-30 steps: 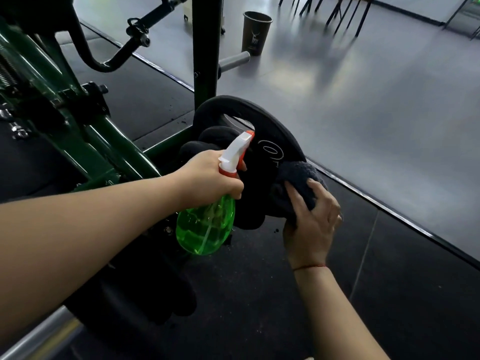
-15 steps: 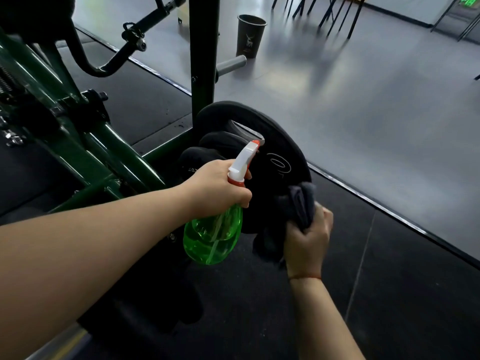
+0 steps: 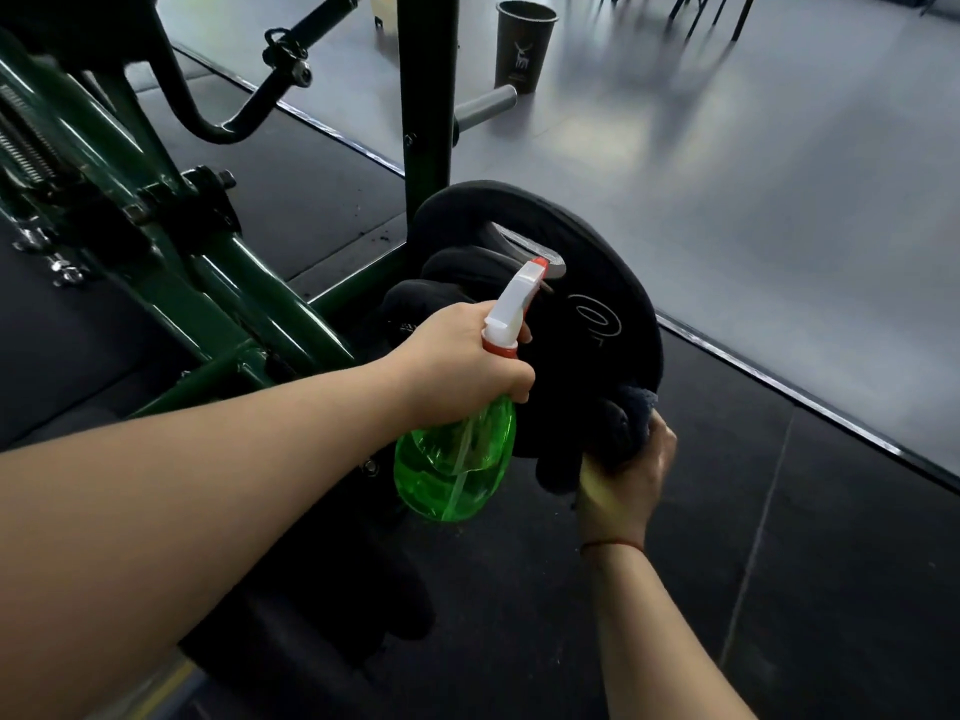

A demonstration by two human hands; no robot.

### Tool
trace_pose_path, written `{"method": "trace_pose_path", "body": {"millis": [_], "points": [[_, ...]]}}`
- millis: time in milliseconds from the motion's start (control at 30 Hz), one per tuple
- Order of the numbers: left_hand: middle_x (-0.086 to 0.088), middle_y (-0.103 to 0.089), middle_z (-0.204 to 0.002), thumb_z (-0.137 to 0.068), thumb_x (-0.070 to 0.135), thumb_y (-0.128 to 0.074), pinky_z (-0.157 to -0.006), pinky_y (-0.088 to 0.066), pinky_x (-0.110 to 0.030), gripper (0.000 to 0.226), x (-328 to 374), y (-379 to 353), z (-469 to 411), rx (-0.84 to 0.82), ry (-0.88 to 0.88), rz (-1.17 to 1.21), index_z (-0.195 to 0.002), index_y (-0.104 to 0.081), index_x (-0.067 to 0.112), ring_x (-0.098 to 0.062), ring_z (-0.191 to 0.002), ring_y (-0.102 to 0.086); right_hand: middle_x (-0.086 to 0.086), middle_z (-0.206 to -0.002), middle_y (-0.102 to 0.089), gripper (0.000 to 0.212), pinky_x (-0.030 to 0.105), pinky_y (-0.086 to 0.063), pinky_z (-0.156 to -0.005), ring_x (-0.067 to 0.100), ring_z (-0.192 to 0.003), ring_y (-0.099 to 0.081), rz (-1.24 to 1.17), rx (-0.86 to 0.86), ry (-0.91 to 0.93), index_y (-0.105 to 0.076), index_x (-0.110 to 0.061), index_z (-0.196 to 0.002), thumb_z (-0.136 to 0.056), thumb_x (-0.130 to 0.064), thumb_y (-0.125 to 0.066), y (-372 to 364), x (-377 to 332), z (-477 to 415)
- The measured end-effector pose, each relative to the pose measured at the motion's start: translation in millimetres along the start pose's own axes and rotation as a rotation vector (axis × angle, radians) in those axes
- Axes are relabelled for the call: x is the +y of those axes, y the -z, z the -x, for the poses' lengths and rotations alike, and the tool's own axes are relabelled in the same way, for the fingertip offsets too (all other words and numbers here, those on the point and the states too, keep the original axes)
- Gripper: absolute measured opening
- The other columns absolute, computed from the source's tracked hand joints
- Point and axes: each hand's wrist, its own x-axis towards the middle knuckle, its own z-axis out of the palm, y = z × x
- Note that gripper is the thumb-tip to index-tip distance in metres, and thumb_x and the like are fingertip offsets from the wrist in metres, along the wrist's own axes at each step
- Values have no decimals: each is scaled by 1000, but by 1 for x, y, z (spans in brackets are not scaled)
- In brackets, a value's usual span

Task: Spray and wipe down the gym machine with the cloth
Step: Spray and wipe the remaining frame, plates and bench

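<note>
Head view: the spray bottle (image 3: 457, 465), of green see-through plastic with a white and red trigger head, is gripped at its neck by the left hand (image 3: 467, 366). The fingers are curled round it just below the trigger, and the nozzle is aimed at the black weight plate (image 3: 597, 283) stored on the gym machine's green frame (image 3: 244, 283). The bottle is judged light and rigid, perhaps slick if wet, so the neck is the sound place to hold it.

The dark cloth (image 3: 623, 418) is bunched in the right hand (image 3: 628, 475), whose fingers are closed on it, and it is pressed against the plate's lower right edge. The cloth is judged soft and limp. It will crumple unless it is gathered into a pad, as is done here. The plate is judged heavy and stiff, unlikely to shift under wiping.

Compared with a second ago, the right hand is no longer spread flat over the cloth on the plate's face. It has closed round the cloth and dropped to the lower rim. The bottle has scarcely moved relative to the plate.
</note>
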Motion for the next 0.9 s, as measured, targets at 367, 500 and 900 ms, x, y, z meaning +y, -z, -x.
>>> {"method": "trace_pose_path", "body": {"millis": [367,500,900], "points": [[-16,-73,-93,-50,25,-67,-88,-55,-53,50,0,0,-2,-1,9,-21,-99,-68,15,-37,-97,-67,19,-123,-59,45,32,-39,-83,32,-105,-56,50,-213,-749,-43,-8,-136,-93,-5,-54,-16,13,13],[-16,-74,-92,-50,25,-67,-88,-54,-53,51,-1,0,-3,7,3,-25,-100,-69,14,-36,-96,-67,20,-119,-59,35,32,-38,-79,34,-107,-57,89,-252,-742,-46,0,-131,-96,-4,-48,-31,6,-2],[-12,-76,-88,-54,23,-67,-90,-54,-48,45,-3,0,-1,3,3,7,-98,-70,15,-33,-96,-67,10,-114,-60,35,37,-43,-79,30,-103,-59,-24,63,-419,-51,-11,-119,-85,-12,-60,1,-37,1]]}}
